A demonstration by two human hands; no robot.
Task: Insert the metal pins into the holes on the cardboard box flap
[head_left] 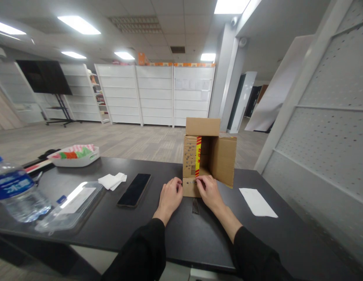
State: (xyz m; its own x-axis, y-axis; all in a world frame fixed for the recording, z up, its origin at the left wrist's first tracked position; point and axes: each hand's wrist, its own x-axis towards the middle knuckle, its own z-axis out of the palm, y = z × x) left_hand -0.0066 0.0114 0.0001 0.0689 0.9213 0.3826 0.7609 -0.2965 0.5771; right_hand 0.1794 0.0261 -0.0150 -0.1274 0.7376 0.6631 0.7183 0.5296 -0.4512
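Observation:
An opened cardboard box [191, 156] stands on the dark table, its flaps spread and its mouth facing me. Red and yellow tape runs down one flap, which carries several small dark dots. My left hand [170, 196] rests with curled fingers beside the lower front flap [190, 190]; what they hold, if anything, is hidden. At the flap's right side, my right hand [209, 191] has thumb and fingers pinched together below the tape. Anything between them is too small to make out. Several thin metal nails or screws [195, 206] lie between my wrists.
A phone [135, 190], folded white tissues [112, 180] and a clear plastic case [77, 205] lie to the left. Beyond them are a water bottle [17, 191] and a white basket [77, 159]. A white paper [257, 202] lies right, near a perforated panel [324, 136].

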